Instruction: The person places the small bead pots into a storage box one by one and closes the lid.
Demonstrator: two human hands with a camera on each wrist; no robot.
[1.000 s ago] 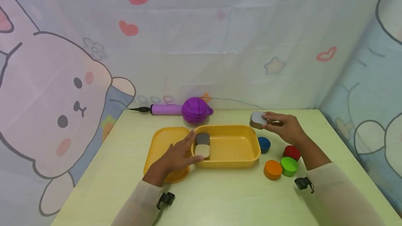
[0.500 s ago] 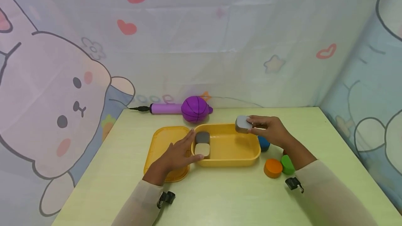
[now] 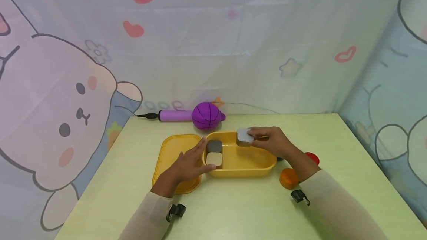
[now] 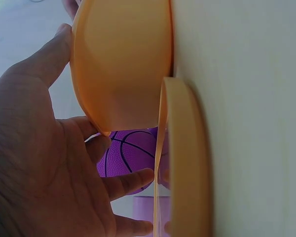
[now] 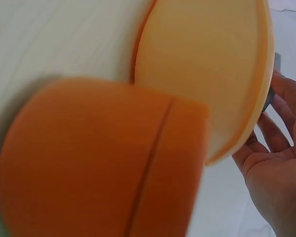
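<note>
My right hand (image 3: 271, 142) pinches a light-grey rounded-square block (image 3: 243, 137) between thumb and fingers, over the far side of a yellow plastic box (image 3: 247, 163). In the right wrist view the box's outer wall (image 5: 202, 64) covers most of that block. At the box's left end my left hand (image 3: 186, 164) rests with spread fingers, its thumb and forefinger touching the rim. The left wrist view shows that end wall (image 4: 123, 64) close by. Inside, at the left, a dark-grey block (image 3: 214, 146) and a cream block (image 3: 214, 158) sit side by side.
A yellow lid (image 3: 168, 155) lies left of the box, partly under my left hand. Right of the box are an orange round piece (image 3: 288, 178) and a red one (image 3: 313, 157). Behind stand a purple ball (image 3: 207, 116) and a purple hand pump (image 3: 176, 115).
My right hand has carried the light-grey block leftward, from beyond the box's right end to over its interior. Its forearm now hides the green piece. The left hand has stayed put.
</note>
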